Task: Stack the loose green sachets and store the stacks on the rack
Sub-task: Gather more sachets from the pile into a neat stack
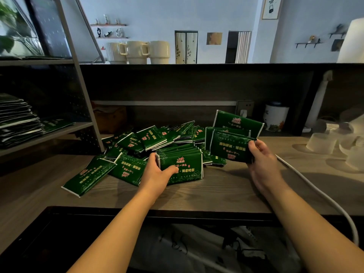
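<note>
reaching over the wooden counter [226, 192], the left hand [157, 174] clamps a squared stack of green sachets [182, 164] by its left end, thumb laid across the top. the right hand [263, 160] pinches a smaller bundle of sachets [230, 147] lifted off the surface. a white cable [319, 191] trails past the right wrist. behind both, the loose pile [149, 137] sprawls across the counter (one sachet propped upright at the back). further left, finished stacks [17, 121] sit on the rack [65, 129]; cream mugs [137, 52] line the ledge above.
</note>
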The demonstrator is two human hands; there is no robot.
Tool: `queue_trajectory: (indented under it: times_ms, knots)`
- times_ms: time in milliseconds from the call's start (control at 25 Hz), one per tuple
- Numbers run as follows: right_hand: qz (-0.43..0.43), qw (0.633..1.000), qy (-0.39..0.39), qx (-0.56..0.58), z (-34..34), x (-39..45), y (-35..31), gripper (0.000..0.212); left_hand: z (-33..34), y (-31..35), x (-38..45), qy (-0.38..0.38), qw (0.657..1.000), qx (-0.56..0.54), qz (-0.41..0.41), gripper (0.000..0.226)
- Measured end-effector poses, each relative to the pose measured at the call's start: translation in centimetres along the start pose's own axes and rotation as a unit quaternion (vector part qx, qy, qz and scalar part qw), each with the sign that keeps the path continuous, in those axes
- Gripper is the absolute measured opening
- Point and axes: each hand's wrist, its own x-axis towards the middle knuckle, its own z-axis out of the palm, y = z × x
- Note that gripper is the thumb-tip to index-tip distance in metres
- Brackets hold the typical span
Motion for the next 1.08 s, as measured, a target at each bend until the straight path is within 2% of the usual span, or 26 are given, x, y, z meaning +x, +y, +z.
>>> queue_trajectory:
  times_ms: [80, 200, 480, 520, 600, 640, 720, 920, 1000, 1080]
  knots:
    - [0.028, 0.998, -0.026, 0.055, 0.0, -0.2, -0.7, 0.017, 0.0, 0.0, -0.1, 0.001, 1.0, 0.005, -0.002, 0.07]
    - [0.067, 0.99, -0.092, 0.079, 0.0, -0.5, -1.1, 0.027, 0.0, -0.1, 0.3, 0.0, 1.0, 0.007, -0.007, 0.072]
    - [0.125, 0.964, -0.233, 0.015, 1.2, -1.5, 0.3, 0.034, 0.0, 0.2, 0.2, -0.059, 0.998, -0.032, -0.02, 0.064]
    - [0.13, 0.962, -0.241, 0.011, 1.4, -1.7, 0.6, 0.034, 0.0, 0.2, 0.2, -0.069, 0.996, -0.051, -0.022, 0.069]
    - [0.137, 0.957, -0.256, 0.003, 1.8, -1.8, 1.3, 0.037, 0.1, 0.0, 0.3, -0.085, 0.995, -0.053, -0.026, 0.102]
    - [0.141, 0.955, -0.26, -0.004, 2.0, -1.8, 1.6, 0.04, 0.1, 0.0, 0.3, -0.087, 0.995, -0.029, -0.027, 0.118]
    - [0.148, 0.953, -0.263, -0.016, 2.3, -1.9, 1.8, 0.042, 0.2, -0.2, 0.5, -0.075, 0.997, 0.018, -0.026, 0.129]
    - [0.144, 0.961, -0.231, -0.044, 2.7, -2.2, 1.4, 0.041, 0.2, -0.8, 0.9, -0.06, 0.998, 0.035, 0.0, 0.122]
    - [0.116, 0.965, -0.22, -0.083, 2.8, -2.2, 1.5, 0.041, 0.2, -0.9, 0.9, -0.056, 0.998, 0.042, 0.005, 0.12]
    - [0.075, 0.971, -0.196, -0.113, 2.8, -2.3, 1.6, 0.03, 0.2, -0.9, 0.9, -0.053, 0.997, 0.049, 0.008, 0.119]
